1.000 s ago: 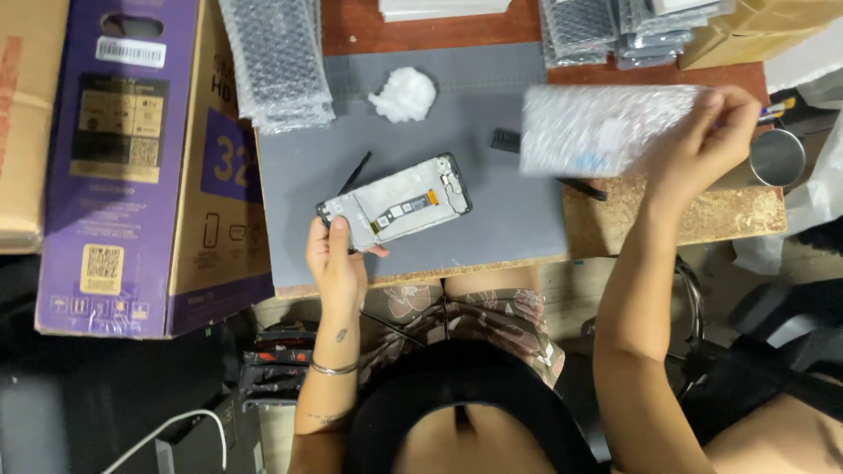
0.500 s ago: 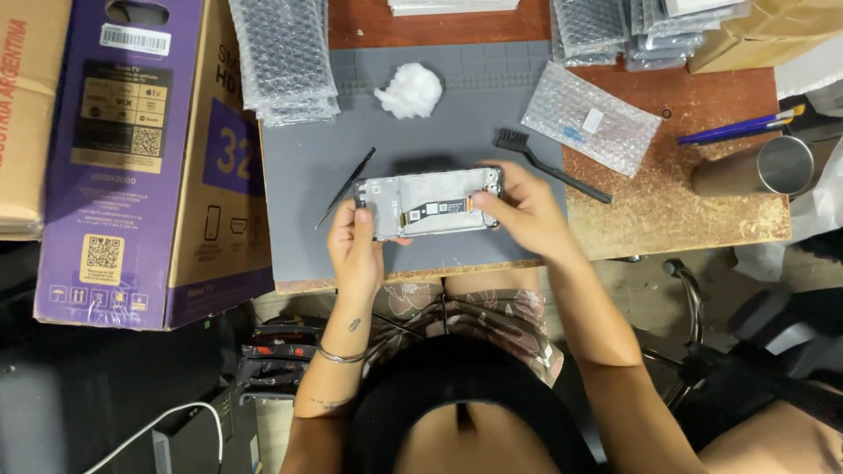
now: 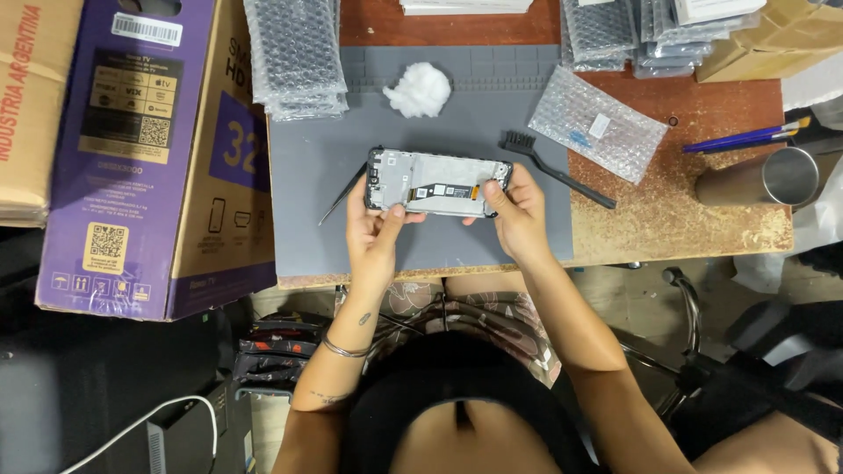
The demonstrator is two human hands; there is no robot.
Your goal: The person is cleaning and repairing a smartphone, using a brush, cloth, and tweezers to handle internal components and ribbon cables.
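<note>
The right hand [image 3: 518, 215] has left the bubble bag [image 3: 597, 123] and joined the left hand [image 3: 373, 233]; both now grip the phone frame [image 3: 437, 183] above the grey mat [image 3: 316, 228]. A tight thumb could crease its exposed flex cable.

Phone frame [image 3: 437, 183]: silver-grey, orange flex strip. Mat [image 3: 325, 237]: plain grey. Cotton wad [image 3: 419, 89]: white. Brush [image 3: 555, 168]: black. Box [image 3: 149, 149]: purple. Pens [image 3: 746, 137]: blue. Table [image 3: 702, 219]: reddish-brown, speckled tan.

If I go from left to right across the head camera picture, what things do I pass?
Purple cardboard box → stack of bubble-wrap bags → white cotton ball → black brush → blue pen → shiny metal cup.
</note>
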